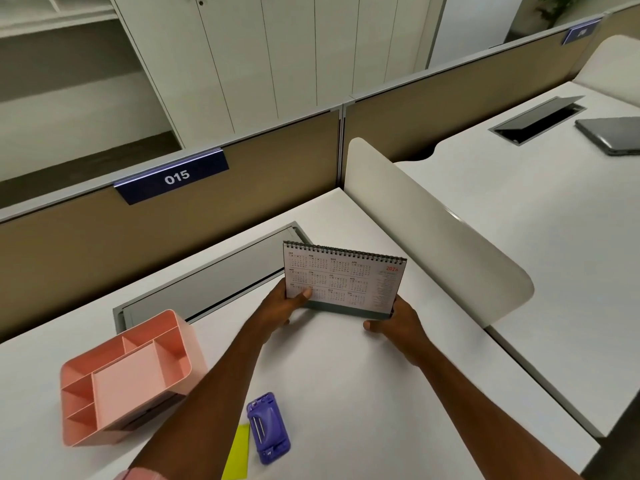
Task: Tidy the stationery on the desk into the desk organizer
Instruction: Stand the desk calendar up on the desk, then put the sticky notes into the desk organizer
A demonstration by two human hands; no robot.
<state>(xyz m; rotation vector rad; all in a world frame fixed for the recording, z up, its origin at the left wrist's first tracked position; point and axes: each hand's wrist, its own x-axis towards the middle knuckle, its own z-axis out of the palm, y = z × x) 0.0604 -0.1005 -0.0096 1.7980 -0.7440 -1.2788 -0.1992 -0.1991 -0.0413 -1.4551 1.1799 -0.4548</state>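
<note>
Calendar [343, 278], a spiral-bound desk one with a grey base, is held upright in both hands over the middle of the white desk [346, 375], its page of small month grids facing the camera. Whether its base touches the desk I cannot tell. The left hand [280, 304] grips the lower left corner, thumb pressed on the front page and fingers behind. The right hand [398, 322] holds the lower right corner of the base, its thumb stretched out under the bottom edge.

A pink organizer [128, 379] stands on the desk to the left of the left forearm, well apart from the calendar. Its open compartments hold nothing that can be seen. Between the two forearms, near the front edge, lies a purple tool [268, 427], a punch or a stapler, I cannot tell which. A yellow paper strip [237, 452] lies just beside it on its left.

Behind the calendar a grey cable hatch [207, 275] is set into the desk. A white divider [433, 230] runs along the desk's right side, and a blue sign [173, 176] reading 015 sits on the brown partition [69, 254] at the back. On the neighbouring desk lies a closed grey laptop [613, 135].
</note>
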